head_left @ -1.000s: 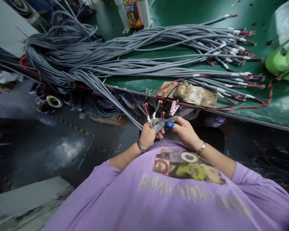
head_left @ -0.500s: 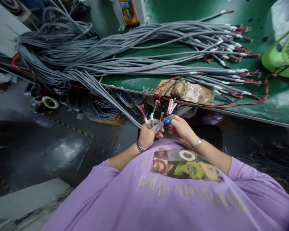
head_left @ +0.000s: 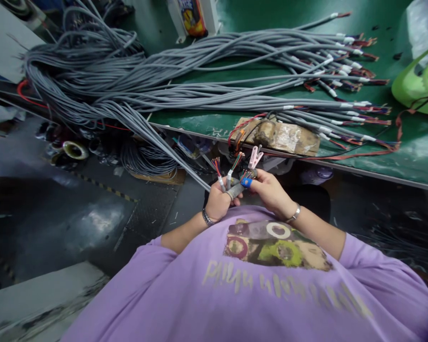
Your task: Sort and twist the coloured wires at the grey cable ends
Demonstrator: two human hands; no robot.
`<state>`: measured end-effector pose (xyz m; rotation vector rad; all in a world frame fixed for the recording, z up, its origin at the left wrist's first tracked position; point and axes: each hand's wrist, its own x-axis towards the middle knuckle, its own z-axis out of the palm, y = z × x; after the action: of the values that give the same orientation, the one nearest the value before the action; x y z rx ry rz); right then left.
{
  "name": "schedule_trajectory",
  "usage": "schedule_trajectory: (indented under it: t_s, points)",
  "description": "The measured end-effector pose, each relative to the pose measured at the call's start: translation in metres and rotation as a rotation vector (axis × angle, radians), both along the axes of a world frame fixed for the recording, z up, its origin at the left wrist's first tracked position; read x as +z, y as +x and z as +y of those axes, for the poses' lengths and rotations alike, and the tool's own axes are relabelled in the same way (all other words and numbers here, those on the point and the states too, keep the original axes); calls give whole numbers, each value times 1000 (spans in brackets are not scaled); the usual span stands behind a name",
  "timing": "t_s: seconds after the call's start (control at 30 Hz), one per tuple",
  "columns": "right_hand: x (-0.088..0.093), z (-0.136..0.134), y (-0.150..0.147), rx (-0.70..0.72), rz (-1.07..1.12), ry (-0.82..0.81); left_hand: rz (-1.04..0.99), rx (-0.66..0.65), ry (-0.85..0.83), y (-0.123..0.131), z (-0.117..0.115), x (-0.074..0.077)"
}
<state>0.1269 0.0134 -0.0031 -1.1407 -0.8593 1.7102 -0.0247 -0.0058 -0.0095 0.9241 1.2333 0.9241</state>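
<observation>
Head view: just below the green worktop's [head_left: 199, 121] front edge, the left hand [head_left: 218, 203] is closed in a fist round grey cables [head_left: 224, 182]. Their stripped ends point up at that edge, and their length trails up-left to the cable heap [head_left: 92, 80] spilling over it. The right hand [head_left: 272, 192] pinches one end's coloured wires [head_left: 245, 175] between its fingertips. A pink clothes peg [head_left: 256, 157] sits just above.

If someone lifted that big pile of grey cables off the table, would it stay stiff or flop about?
Probably floppy: the cables curve and droop over the table edge. The whole pile likely weighs a lot, being so many strands. It would likely tangle, as strands cross.
</observation>
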Motion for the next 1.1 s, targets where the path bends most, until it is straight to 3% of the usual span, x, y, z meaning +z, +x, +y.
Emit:
schedule_trajectory:
  t_s: [0.17,0.33,0.67,0.83,0.97,1.1]
  points:
    - [3,0,-2,-22,142,-150,-4,-46,36,-2,2,-1]
    - [-1,-1,-1,-53,35,39,19,-186,38,-3,4,2]
    - [-1,-6,3,-46,59,10,-68,106,44,4,4,5]
    - [-2,-9,14,70,-4,-11,-110,165,30,3,6,7]
    - [-1,-6,27,111,28,-72,-81,129,12,0,5,8]
    - [2,-2,25,143,105,-91,-23,-17,6,-2,3,7]
